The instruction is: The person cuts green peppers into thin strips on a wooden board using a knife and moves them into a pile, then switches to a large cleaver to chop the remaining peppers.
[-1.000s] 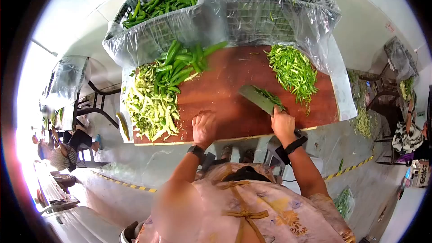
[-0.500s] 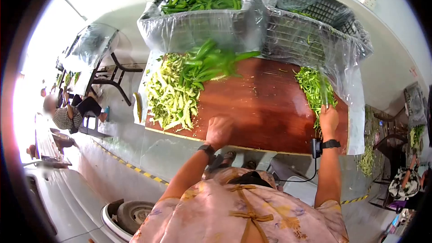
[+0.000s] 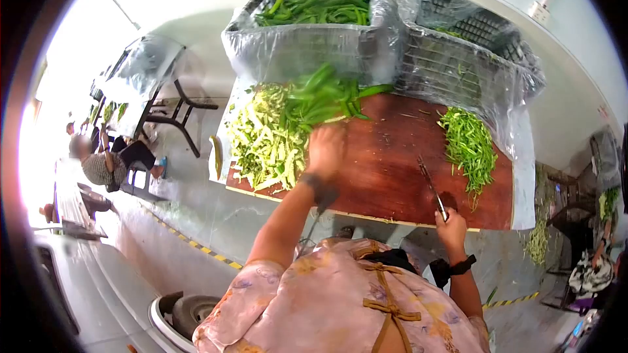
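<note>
My right hand (image 3: pixel 451 230) is closed round the handle of a narrow knife (image 3: pixel 430 182), whose blade points up and left above the brown board. My left hand (image 3: pixel 327 150) reaches to the near edge of a heap of whole green peppers (image 3: pixel 320 95); motion smears its fingers, so their grip cannot be made out. Beside that heap, on the left, lies a pile of pale pepper cores and scraps (image 3: pixel 265 140). Sliced green pepper strips (image 3: pixel 470 147) are heaped on the right side of the board, apart from the knife.
A plastic-lined crate (image 3: pixel 297 42) with green peppers stands behind the brown board (image 3: pixel 392 176); a second lined crate (image 3: pixel 458 59) stands to its right. Another person (image 3: pixel 104 167) sits far left. A wheel (image 3: pixel 196 314) lies at the lower left.
My left hand has moved forward to the whole peppers. My right hand has drawn the knife back and left, away from the pepper strips. The view has shifted slightly.
</note>
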A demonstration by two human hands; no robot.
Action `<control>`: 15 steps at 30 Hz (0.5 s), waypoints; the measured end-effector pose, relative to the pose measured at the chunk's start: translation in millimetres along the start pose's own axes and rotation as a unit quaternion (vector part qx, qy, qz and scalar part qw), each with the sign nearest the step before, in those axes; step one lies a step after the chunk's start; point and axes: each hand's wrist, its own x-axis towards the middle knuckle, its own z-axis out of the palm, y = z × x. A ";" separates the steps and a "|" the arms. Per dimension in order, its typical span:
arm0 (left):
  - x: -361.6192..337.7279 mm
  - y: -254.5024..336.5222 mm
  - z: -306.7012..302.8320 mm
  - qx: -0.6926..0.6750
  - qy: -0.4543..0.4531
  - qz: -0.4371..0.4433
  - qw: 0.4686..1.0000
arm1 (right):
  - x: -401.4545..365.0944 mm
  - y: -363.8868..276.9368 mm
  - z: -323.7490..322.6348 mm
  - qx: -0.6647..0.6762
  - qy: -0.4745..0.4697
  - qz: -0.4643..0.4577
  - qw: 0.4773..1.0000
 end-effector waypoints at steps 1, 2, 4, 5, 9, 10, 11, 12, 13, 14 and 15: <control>8.5 -9.6 6.8 -0.001 0.031 -0.008 0.999 | -9.1 -6.3 -2.6 0.010 0.007 -0.007 1.000; 18.4 -19.0 13.8 0.027 0.022 -0.018 0.999 | -13.3 -12.1 -7.4 -0.012 -0.035 0.020 0.999; 34.6 -30.8 22.6 0.065 0.009 -0.021 0.998 | -17.2 -10.8 -5.7 -0.065 -0.015 0.020 0.998; 42.0 -36.1 25.9 0.079 0.005 -0.019 0.997 | -18.9 -10.2 -6.0 -0.112 -0.012 -0.004 0.994; 49.8 -44.3 27.4 0.098 -0.071 -0.057 0.991 | -22.1 -21.8 -15.9 -0.161 0.011 0.001 0.987; 50.9 -46.9 29.8 0.099 -0.075 -0.060 0.990 | -21.8 -23.9 -16.1 -0.156 0.016 0.007 0.988; 49.4 -48.8 31.9 0.115 -0.036 -0.036 0.992 | -20.6 -26.5 -15.8 -0.150 0.020 0.011 0.988; 50.6 -48.4 30.1 0.108 -0.043 -0.031 0.993 | -18.6 -29.1 -15.0 -0.151 0.024 0.015 0.988; 51.9 -47.9 27.9 0.101 -0.050 -0.026 0.993 | -15.8 -31.8 -13.7 -0.086 0.041 0.012 0.995; 51.7 -47.9 25.7 0.095 -0.057 -0.017 0.994 | -11.7 -34.5 -12.5 -0.020 0.058 0.008 0.998; 50.5 -48.5 24.3 0.088 -0.064 -0.008 0.994 | -5.3 -35.8 -7.9 -0.021 0.065 0.011 0.998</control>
